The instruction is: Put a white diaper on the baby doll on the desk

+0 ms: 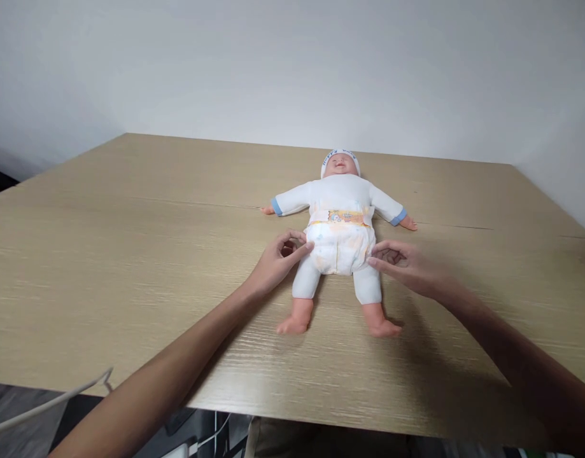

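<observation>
A baby doll (340,194) in a white suit and cap lies on its back on the wooden table (130,254), head away from me. It wears a white diaper (340,248) with an orange waistband. My left hand (279,259) is at the diaper's left side, fingers curled with the fingertips touching its edge near the doll's hip. At the diaper's right side, my right hand (404,264) has its fingers bent and its fingertips against the leg opening. Neither hand visibly grips anything else.
The table runs wide to the left and right of the doll, its near edge close to me. A white wall stands behind it. A white cable (48,402) hangs below the near left edge.
</observation>
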Demonstrator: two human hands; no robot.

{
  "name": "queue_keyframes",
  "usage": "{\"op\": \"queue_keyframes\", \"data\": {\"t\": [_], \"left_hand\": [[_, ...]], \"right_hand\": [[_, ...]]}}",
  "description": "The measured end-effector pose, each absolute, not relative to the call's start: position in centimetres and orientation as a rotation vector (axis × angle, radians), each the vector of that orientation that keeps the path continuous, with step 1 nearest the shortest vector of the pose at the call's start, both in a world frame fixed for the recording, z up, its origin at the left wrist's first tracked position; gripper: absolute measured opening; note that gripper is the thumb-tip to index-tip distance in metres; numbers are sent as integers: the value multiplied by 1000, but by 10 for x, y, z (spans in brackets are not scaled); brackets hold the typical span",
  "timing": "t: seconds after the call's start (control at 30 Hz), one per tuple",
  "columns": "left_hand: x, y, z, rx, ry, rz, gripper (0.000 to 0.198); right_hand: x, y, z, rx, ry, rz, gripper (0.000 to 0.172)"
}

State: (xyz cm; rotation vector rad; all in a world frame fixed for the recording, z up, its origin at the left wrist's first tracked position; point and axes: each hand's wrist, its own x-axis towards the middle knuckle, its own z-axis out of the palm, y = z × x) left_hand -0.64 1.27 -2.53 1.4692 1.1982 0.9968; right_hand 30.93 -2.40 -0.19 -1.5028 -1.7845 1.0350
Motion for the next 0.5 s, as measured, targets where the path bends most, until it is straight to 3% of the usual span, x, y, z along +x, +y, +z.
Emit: {"op": "queue_keyframes", "data": {"t": [0.1, 0.3, 0.5], "left_hand": [[-7, 15, -29, 1513, 1246, 1101, 31], [-9, 17, -37, 1793, 1292, 1335, 30], [-9, 11, -36, 2120, 1289, 1252, 21]], "right_hand": [[317, -22, 10, -1554, -1787, 935, 44], [306, -25, -6, -1419, -1829, 426, 28], [285, -36, -32, -1338, -1853, 208, 33]]}}
